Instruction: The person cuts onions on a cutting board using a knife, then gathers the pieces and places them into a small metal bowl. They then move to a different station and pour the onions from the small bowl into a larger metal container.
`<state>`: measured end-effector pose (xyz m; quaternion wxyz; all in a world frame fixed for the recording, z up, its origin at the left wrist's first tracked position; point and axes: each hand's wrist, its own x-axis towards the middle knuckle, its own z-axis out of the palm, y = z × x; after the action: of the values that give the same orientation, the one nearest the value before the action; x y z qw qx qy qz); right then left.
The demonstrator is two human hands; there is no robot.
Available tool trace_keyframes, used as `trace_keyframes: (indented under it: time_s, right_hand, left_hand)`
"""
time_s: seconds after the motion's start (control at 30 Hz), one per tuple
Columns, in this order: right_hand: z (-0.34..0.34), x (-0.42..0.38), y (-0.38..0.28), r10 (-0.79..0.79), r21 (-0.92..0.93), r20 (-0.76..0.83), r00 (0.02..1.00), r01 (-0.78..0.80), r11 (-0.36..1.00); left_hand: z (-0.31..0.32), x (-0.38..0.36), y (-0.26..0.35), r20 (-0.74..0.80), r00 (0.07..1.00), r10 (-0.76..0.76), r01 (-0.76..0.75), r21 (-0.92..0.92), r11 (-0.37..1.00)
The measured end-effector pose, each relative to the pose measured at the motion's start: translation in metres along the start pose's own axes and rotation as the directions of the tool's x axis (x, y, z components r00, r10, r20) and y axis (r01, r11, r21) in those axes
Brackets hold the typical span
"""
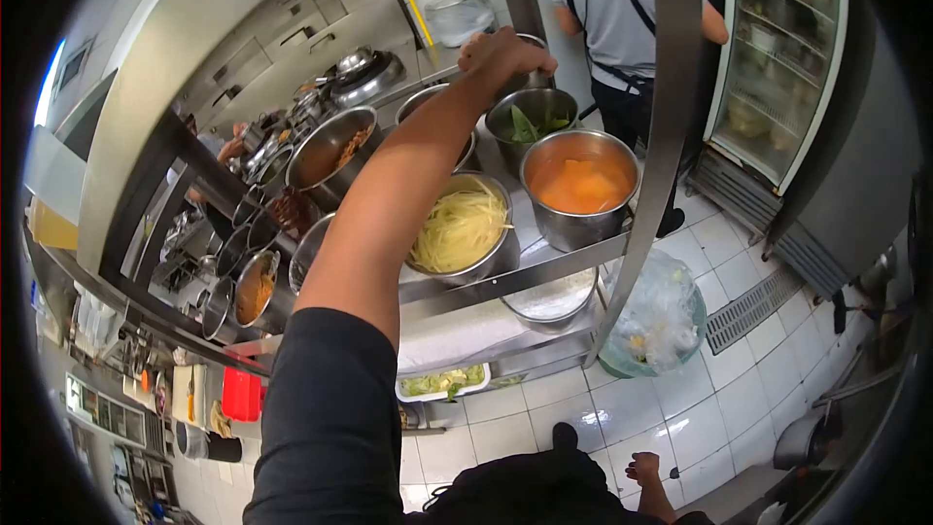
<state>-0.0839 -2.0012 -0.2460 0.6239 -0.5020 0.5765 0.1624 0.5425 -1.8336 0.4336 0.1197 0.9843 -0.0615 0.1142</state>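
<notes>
My left arm stretches across a steel shelf to its back row, where my left hand [507,52] is over a metal pot [533,40]. Its fingers look curled, but what they grip is mostly hidden. Just in front stands a pot of green leaves [530,126]. Nearer are a pot of orange pieces in liquid [581,183] and a pot of pale yellow strips [460,231]. Left of my forearm is a pot with reddish-brown food [340,146]. My right hand [643,470] hangs low beside my body, loosely open and seemingly holding nothing.
A shelf post [649,126] rises right of the pots. A lined bin [656,316] stands on the tiled floor beside a drain grate [753,311]. Another person [612,15] stands behind the shelf, near a glass-door fridge [777,58]. A tray of cut greens [442,384] sits below.
</notes>
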Motion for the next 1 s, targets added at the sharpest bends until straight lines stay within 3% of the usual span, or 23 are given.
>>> trace_keyframes:
  time_s: [0.13,0.3,0.4,0.47,0.5,0.57,0.6,0.63,0.67,0.7,0.73,0.77,0.8,0.87,0.93,1.0]
  right_hand:
    - [-0.003,-0.001,-0.019,-0.055,0.017,-0.018,0.998,0.055,0.998]
    - [-0.009,-0.002,-0.028,-0.145,0.060,-0.046,0.988,0.147,0.987]
    - [-0.006,-0.008,-0.025,-0.149,0.002,-0.071,0.986,0.150,0.989]
    - [0.003,-0.011,-0.018,-0.156,-0.048,-0.060,0.986,0.153,0.987]
    - [0.014,-0.014,-0.015,-0.163,-0.071,-0.048,0.985,0.160,0.985]
    - [0.039,-0.027,-0.008,-0.181,-0.127,0.002,0.983,0.180,0.975]
    - [0.054,-0.032,-0.009,-0.197,-0.160,0.030,0.980,0.199,0.967]
    - [0.071,-0.033,-0.008,-0.201,-0.233,0.085,0.976,0.215,0.948]
    - [0.091,-0.031,-0.006,-0.201,-0.243,0.128,0.971,0.227,0.943]
    - [0.116,-0.043,-0.006,-0.244,-0.297,0.155,0.957,0.281,0.913]
    - [0.142,-0.054,-0.003,-0.284,-0.357,0.191,0.940,0.336,0.872]
    - [0.168,-0.064,0.001,-0.303,-0.411,0.258,0.917,0.388,0.825]
    - [0.199,-0.067,0.006,-0.314,-0.460,0.330,0.890,0.442,0.770]
    - [0.255,-0.070,0.022,-0.305,-0.513,0.474,0.826,0.541,0.667]
    - [0.331,-0.083,0.043,-0.275,-0.478,0.618,0.736,0.630,0.612]
    - [0.396,-0.155,0.062,-0.157,-0.574,0.726,0.670,0.716,0.398]
  left_hand:
    - [0.003,0.013,-0.002,0.145,0.988,-0.048,0.057,-0.059,0.997]
    - [0.059,0.052,-0.024,0.101,0.976,0.194,-0.160,-0.275,0.948]
    - [0.056,0.062,-0.039,0.243,0.860,0.449,-0.302,-0.468,0.830]
    - [-0.013,0.003,-0.031,0.063,0.859,0.507,-0.442,-0.406,0.800]
    - [-0.027,-0.020,-0.035,-0.035,0.883,0.468,-0.450,-0.341,0.825]
    - [-0.061,-0.077,-0.044,-0.039,0.890,0.454,-0.446,-0.280,0.850]
    - [-0.084,-0.110,-0.055,0.049,0.881,0.470,-0.438,-0.287,0.852]
    - [-0.098,-0.141,-0.076,0.044,0.829,0.557,-0.510,-0.347,0.787]
    - [-0.113,-0.200,-0.096,-0.186,0.831,0.524,-0.555,-0.259,0.790]
    - [-0.124,-0.253,-0.128,-0.370,0.737,0.566,-0.668,-0.269,0.694]
    - [-0.136,-0.311,-0.159,-0.399,0.738,0.544,-0.669,-0.327,0.667]
    - [-0.158,-0.360,-0.196,-0.279,0.715,0.641,-0.677,-0.506,0.535]
    - [-0.146,-0.414,-0.233,-0.402,0.708,0.580,-0.667,-0.649,0.365]
    - [-0.149,-0.514,-0.309,-0.278,0.804,0.526,-0.430,-0.883,0.189]
    - [-0.152,-0.588,-0.385,0.095,0.864,0.495,-0.137,-0.900,0.414]
    - [-0.128,-0.652,-0.448,-0.015,0.975,0.221,-0.121,-0.870,0.477]
